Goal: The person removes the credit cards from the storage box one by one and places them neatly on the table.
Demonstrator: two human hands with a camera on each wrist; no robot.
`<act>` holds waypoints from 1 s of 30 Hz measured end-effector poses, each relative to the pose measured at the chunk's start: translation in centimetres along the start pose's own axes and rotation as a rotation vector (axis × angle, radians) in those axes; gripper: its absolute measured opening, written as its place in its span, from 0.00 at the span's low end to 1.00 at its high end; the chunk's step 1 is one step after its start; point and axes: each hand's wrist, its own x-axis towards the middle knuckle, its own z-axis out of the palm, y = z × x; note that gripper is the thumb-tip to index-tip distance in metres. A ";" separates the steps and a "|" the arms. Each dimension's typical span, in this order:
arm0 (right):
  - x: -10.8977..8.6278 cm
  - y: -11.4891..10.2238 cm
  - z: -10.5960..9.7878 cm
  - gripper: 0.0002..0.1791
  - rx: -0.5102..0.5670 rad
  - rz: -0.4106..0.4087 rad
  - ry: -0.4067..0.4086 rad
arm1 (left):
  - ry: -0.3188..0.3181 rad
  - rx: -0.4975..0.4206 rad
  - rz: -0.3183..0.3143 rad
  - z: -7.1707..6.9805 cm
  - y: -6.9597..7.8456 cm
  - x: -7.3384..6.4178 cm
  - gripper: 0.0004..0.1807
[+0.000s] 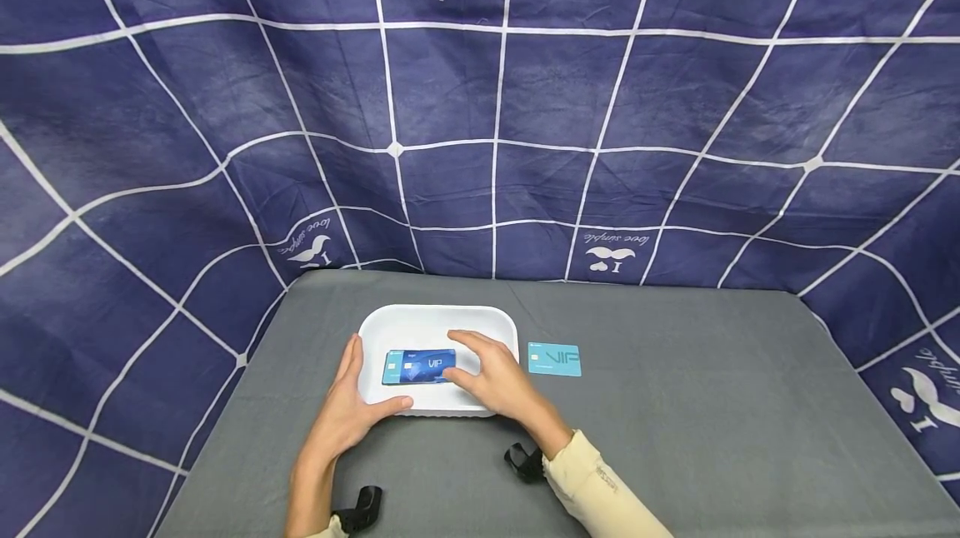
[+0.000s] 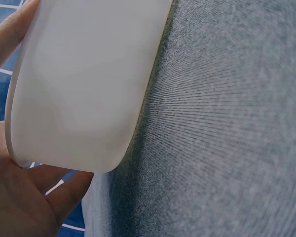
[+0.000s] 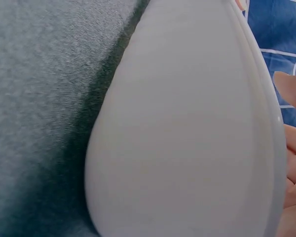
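I have the white tray (image 1: 427, 325) on the table (image 1: 712, 405), left of the middle, and in it a dark-blue card (image 1: 429, 366) lies over a light-blue card (image 1: 392, 367) whose left end peeks out; whether more lie beneath, I can't tell. My left hand (image 1: 343, 411) braces the near left corner, fingers straight along the left wall and thumb apart from them at the near rim. My right hand (image 1: 497, 376) reaches over the right rim, thumb and fingers spread well apart and clamped on nothing, the thumb tip at the dark-blue card's right end. I'd judge the work partly done: these cards look settled in the tray, while a loose card (image 1: 554, 359) lies untouched on the table, just right of it, seemingly the part left to deal with.
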 end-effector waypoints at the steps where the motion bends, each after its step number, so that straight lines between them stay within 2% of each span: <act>1: 0.2 0.0 0.1 0.29 -0.013 -0.001 -0.009 | 0.000 0.003 0.003 0.0 -0.1 0.0 0.71; 7: 1.5 -0.3 0.6 0.30 -0.148 -0.052 -0.060 | 0.004 -0.003 0.018 -0.1 -0.3 0.1 0.70; 10: 2.1 -0.5 0.7 0.31 -0.174 -0.056 -0.081 | 0.004 0.001 0.017 -0.2 -0.3 0.0 0.70; 20: 4.1 -0.6 2.0 0.31 -0.161 -0.016 -0.111 | 0.013 -0.008 0.025 -0.3 -0.2 0.1 0.70; 30: 5.4 0.9 4.0 0.32 -0.016 0.120 -0.073 | 0.002 -0.021 0.020 -0.3 -0.2 -0.1 0.71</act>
